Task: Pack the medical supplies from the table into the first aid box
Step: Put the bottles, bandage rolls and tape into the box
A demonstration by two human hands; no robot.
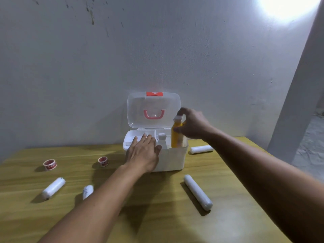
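Access to the first aid box (172, 159) is from above; the raised lid (154, 110) blocks the far side. Inside, the yellow bottle (177, 135) fills the right end, a white bottle (162, 139) stands mid-box, and the left hand (142, 155) covers the tray (138, 135). On the surface (157, 207), the near centre is open between a small roll (88, 191) and a long roll (197, 192)

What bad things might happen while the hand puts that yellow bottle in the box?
1. The tall yellow bottle held by the right hand stands well above the rim of the white plastic first aid box, so it might stop the clear lid from closing.
2. It sits close beside the small white-capped bottle and might knock it.
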